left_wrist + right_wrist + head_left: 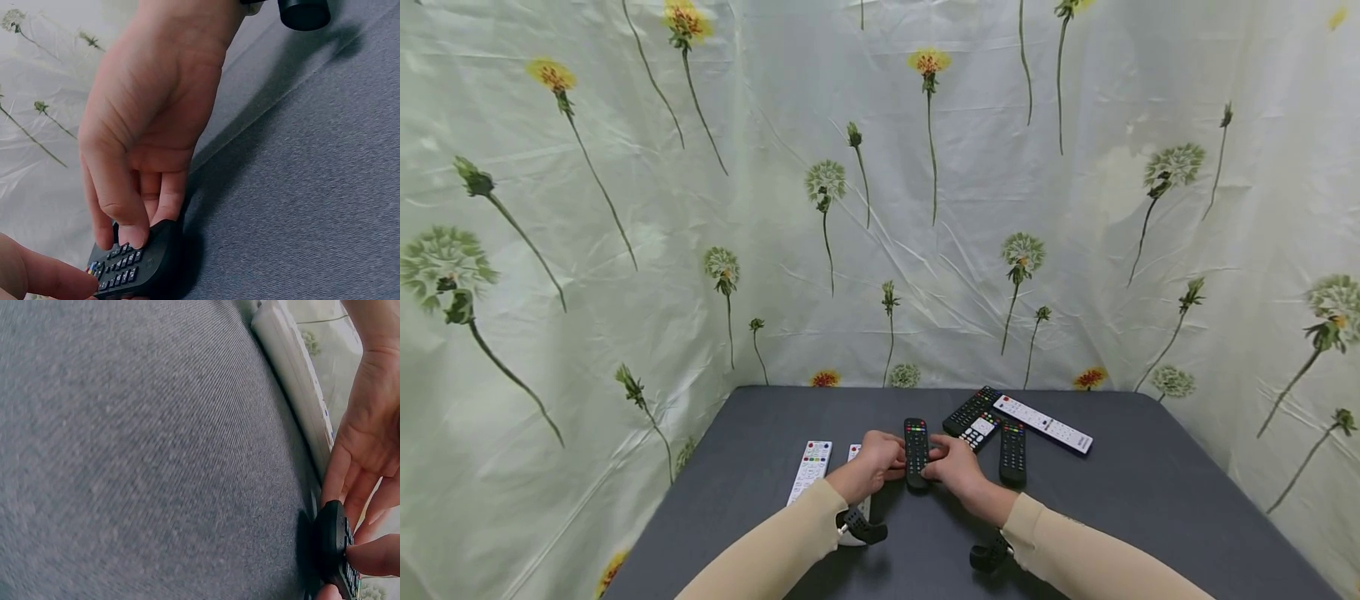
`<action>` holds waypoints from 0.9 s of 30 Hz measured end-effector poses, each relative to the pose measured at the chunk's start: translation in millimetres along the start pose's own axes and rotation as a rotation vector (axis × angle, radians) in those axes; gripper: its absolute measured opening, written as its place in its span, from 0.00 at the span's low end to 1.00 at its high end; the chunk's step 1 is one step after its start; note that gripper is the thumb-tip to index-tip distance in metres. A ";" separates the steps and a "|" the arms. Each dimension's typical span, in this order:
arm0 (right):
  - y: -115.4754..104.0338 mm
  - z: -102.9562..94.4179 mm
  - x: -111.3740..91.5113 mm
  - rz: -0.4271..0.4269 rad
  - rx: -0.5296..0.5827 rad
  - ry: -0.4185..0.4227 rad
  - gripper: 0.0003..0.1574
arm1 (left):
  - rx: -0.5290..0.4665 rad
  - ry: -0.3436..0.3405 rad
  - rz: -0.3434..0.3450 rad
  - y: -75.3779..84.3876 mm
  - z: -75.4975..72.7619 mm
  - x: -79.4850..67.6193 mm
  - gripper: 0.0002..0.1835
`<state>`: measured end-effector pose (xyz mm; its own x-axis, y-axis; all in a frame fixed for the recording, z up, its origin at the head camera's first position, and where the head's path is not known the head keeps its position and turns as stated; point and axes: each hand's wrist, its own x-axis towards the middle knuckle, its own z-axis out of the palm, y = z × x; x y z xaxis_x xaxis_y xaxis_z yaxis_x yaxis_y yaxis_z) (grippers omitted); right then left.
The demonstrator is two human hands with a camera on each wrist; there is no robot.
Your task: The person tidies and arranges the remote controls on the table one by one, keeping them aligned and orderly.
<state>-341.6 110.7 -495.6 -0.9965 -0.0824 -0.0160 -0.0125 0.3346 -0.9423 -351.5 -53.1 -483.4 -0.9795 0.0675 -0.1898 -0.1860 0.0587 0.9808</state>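
A black remote control (916,454) with coloured buttons near its far end lies between both hands, its keys facing up. My right hand (958,473) holds it from the right, the thumb (132,234) pressing on the keys near the close end. From the left, my left hand (882,457) grips its side; in the right wrist view the left fingers (337,475) reach down at the remote's edge. Beneath the left forearm sits a white remote (854,451), partly hidden. Another white remote (812,468) lies farther left.
Right of the hands lie several remotes: a black one (972,410) at the back, a black one with white keys (980,431), a black one (1012,454) and a slanted white one (1045,423). Behind the grey table (820,408) hangs a flowered curtain (880,250).
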 end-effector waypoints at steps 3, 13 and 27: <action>-0.7 1.4 -0.8 -0.003 0.032 0.006 0.43 | -0.013 0.000 0.000 0.0 -0.9 -1.5 0.20; -12.0 -2.6 -11.4 -0.015 0.107 0.019 0.39 | -0.062 -0.018 -0.010 4.8 -3.7 -12.2 0.20; -29.5 -3.7 -26.9 -0.049 0.136 -0.013 0.42 | -0.061 -0.070 0.012 22.7 -17.8 -40.2 0.23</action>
<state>-314.7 106.5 -466.2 -0.9937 -0.1084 0.0274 -0.0488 0.1999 -0.9786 -317.7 -72.2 -452.7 -0.9744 0.1371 -0.1783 -0.1805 -0.0035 0.9836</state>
